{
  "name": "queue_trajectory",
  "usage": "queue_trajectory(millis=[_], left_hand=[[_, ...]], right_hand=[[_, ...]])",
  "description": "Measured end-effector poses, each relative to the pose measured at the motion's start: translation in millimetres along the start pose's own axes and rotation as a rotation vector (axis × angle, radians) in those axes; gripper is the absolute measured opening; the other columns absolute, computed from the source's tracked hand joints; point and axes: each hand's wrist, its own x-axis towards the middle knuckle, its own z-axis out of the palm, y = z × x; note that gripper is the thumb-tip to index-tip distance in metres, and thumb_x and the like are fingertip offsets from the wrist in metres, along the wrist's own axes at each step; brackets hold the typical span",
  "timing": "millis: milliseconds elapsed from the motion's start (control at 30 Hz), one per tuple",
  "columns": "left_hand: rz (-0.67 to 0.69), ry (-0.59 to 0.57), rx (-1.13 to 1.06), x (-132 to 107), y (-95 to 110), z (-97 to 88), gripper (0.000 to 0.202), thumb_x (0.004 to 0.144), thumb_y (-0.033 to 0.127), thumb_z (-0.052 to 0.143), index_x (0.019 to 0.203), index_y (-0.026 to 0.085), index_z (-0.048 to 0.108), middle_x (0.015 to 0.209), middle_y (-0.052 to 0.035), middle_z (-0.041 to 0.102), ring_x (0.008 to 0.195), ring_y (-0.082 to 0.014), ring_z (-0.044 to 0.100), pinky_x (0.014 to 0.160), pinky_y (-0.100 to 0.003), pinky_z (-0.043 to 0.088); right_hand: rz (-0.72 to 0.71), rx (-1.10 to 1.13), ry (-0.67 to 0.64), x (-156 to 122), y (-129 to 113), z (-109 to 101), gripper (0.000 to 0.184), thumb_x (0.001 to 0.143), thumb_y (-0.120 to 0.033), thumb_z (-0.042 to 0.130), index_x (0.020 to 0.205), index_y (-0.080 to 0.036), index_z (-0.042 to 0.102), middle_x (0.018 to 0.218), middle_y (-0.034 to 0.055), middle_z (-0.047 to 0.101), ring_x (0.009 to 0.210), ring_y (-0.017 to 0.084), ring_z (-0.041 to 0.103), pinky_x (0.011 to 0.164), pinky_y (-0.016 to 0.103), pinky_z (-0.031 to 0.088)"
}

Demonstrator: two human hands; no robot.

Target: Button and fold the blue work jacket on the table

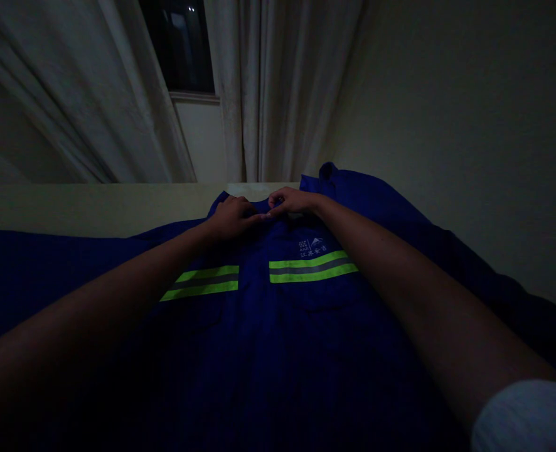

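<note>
A dark blue work jacket (259, 339) lies spread out, front side up, with its collar at the far end. Yellow-green reflective strips (313, 268) cross both sides of the chest, and a white printed logo sits above the right-hand one. At the collar, my left hand (233, 216) is closed with thumb and fingers on the cloth of the front opening. Opposite it, my right hand (293, 201) pinches the same spot, the fingertips of both hands nearly meeting. Whatever small fastening may lie between them is too dark to make out.
The jacket lies on a pale surface (71, 207) whose far edge runs below the curtains (278, 88). A dark window (179, 44) shows between the curtains. A plain wall (470, 113) rises on the right. The light is dim.
</note>
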Motion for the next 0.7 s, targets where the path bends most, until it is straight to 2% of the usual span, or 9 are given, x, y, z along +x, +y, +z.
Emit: queue_trajectory(millis=[100,200,333,467,567,633,700], left_hand=[[-0.119,-0.016,-0.294,2.5,10.9,6.6,0.034,0.075,0.045,0.082,0.093,0.019,0.07,0.089,-0.0067,0.072,0.09,-0.0246,0.066,0.082,-0.037,0.052],[-0.14,-0.012,-0.569,3.5,15.6,4.6,0.03,0.075,0.037,0.081,0.089,0.019,0.062,0.085,-0.0033,0.069,0.081,-0.0193,0.065,0.076,-0.033,0.051],[-0.094,-0.038,-0.675,2.3,16.8,1.8,0.033,0.071,0.034,0.084,0.085,0.019,0.058,0.085,-0.0013,0.067,0.082,-0.0182,0.065,0.077,-0.032,0.051],[-0.11,0.01,-0.554,1.4,12.8,1.6,0.034,0.073,0.035,0.082,0.093,0.018,0.061,0.087,-0.0019,0.068,0.082,-0.0192,0.065,0.077,-0.033,0.053],[-0.149,0.062,-0.28,1.0,6.8,-2.5,0.032,0.078,0.033,0.08,0.102,0.018,0.066,0.094,-0.0051,0.071,0.091,-0.0235,0.068,0.084,-0.037,0.055],[-0.173,0.16,-0.051,-0.7,0.0,-7.6,0.034,0.082,0.033,0.078,0.111,0.019,0.068,0.109,-0.0102,0.072,0.107,-0.029,0.067,0.095,-0.043,0.054],[-0.239,0.33,0.124,-3.6,-10.2,-14.0,0.046,0.084,0.036,0.079,0.124,0.019,0.065,0.132,-0.0163,0.065,0.128,-0.0361,0.058,0.106,-0.05,0.05]], right_hand=[[-0.099,-0.039,0.086,-0.9,-0.5,-2.0,0.037,0.079,-0.051,0.082,0.092,-0.016,0.076,0.105,0.0059,0.07,0.109,0.023,0.061,0.1,0.038,0.045],[-0.091,-0.07,0.121,2.8,-5.8,-2.4,0.038,0.091,-0.055,0.072,0.098,-0.018,0.078,0.126,0.0093,0.066,0.125,0.026,0.054,0.112,0.04,0.039],[-0.025,-0.11,0.085,5.0,-12.7,-6.2,0.053,0.093,-0.069,0.063,0.087,-0.017,0.075,0.108,0.0091,0.067,0.112,0.027,0.057,0.105,0.038,0.042],[-0.043,-0.163,0.164,-5.1,-7.3,-16.6,0.055,0.074,-0.071,0.081,0.078,-0.017,0.069,0.102,0.0052,0.062,0.108,0.024,0.055,0.096,0.032,0.042],[0.087,-0.105,0.23,-9.9,3.5,-13.2,0.055,0.066,-0.066,0.087,0.081,-0.017,0.066,0.09,0.0013,0.062,0.091,0.02,0.057,0.083,0.03,0.043],[0.188,-0.073,0.31,-8.1,9.4,-1.9,0.048,0.067,-0.056,0.09,0.082,-0.017,0.064,0.081,-0.0011,0.061,0.081,0.017,0.057,0.077,0.028,0.043],[0.234,-0.065,0.418,-4.1,12.5,12.1,0.042,0.065,-0.039,0.095,0.085,-0.017,0.064,0.078,-0.0026,0.061,0.078,0.015,0.057,0.074,0.026,0.043]])
